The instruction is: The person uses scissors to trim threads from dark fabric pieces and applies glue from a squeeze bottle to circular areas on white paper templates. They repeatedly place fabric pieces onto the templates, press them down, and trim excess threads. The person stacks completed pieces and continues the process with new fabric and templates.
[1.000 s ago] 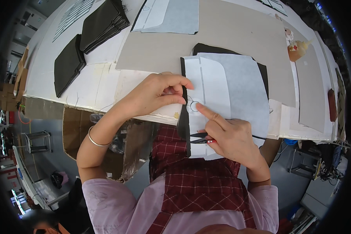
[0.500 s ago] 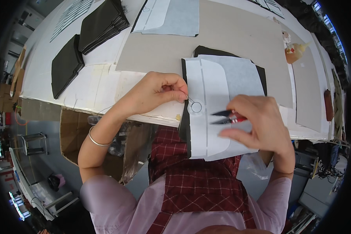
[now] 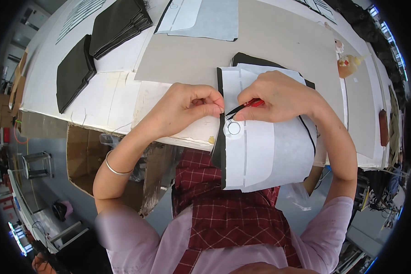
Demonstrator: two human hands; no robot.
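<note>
Head view: looking down on a white paper pattern piece (image 3: 265, 150) lying over black fabric (image 3: 220, 146) at the near edge of the counter (image 3: 123, 98), lower end hanging off toward the lap. Left hand (image 3: 185, 107) resting on the edge, thumb and forefinger pinching something fine, perhaps a thread, too small to tell, right at the pattern's left border just above a small drawn circle (image 3: 233, 128). Right hand (image 3: 278, 97) arching over the pattern, fingers clenching a small pair of red-handled snips (image 3: 244, 107), dark tips pointing left toward the pinch and nearly touching it.

Judging progress: trimming at this spot seeming in hand, not finished; blades at the pinch but no cut piece showing. Black fabric edge peeking out along the pattern's left and upper right sides. Two stacks of black cut pieces (image 3: 96, 45) waiting far left on the counter, well apart, apparently yet to be handled; another pale pattern sheet (image 3: 205, 18) lying at the far side beside a grey board (image 3: 269, 43).

Both wrists bending inward, forearms coming up from below, left one wearing a thin bangle (image 3: 114, 168), elbows spreading wide.
</note>
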